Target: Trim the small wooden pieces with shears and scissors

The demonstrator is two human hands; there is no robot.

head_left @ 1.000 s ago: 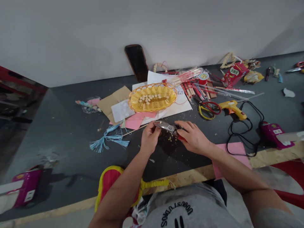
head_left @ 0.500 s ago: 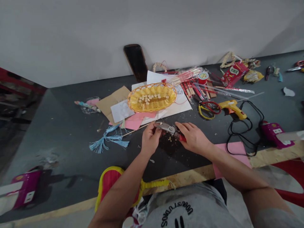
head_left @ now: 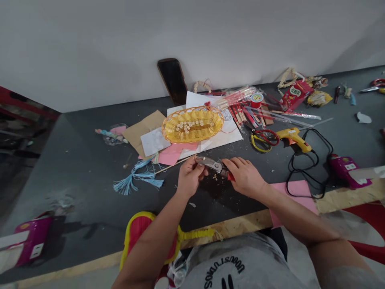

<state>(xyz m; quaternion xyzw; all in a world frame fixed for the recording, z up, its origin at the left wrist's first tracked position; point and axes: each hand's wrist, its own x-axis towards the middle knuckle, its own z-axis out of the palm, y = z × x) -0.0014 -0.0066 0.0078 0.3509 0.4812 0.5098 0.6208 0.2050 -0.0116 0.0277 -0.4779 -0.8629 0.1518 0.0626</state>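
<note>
Grey shirt [head_left: 228,261] nearest, dark lettering on front. Red padded item with yellow edging [head_left: 140,224] at the worktop's [head_left: 102,224] front edge, partly hidden by the left forearm. Pink sheet [head_left: 300,192] overhangs the edge, partly under the right forearm. One purple box [head_left: 34,243] near front left, another [head_left: 350,171] at right.

Right hand [head_left: 247,178] wraps the red handle of a metal cutter [head_left: 213,163], which is held over the worktop between both hands, blades pointing left. Left hand [head_left: 189,176] has fingers bunched at the blade end; what it grips is hidden, can't tell. Pale crumbs [head_left: 215,177] lie just below the cutter.

Left of the left hand: blue tassels [head_left: 135,180] and a thin stick [head_left: 171,166] running up toward the fingers; contact unclear. Beyond the hands, yellow woven basket [head_left: 217,120] with small pale pieces [head_left: 188,127] inside, sitting on papers. To its right, red-and-yellow-handled scissors [head_left: 264,140] beside a yellow glue gun [head_left: 293,138].

Farther back: red thread spool [head_left: 256,102], red carton [head_left: 297,95], dark phone [head_left: 173,80] leaning on the wall [head_left: 105,48].
</note>
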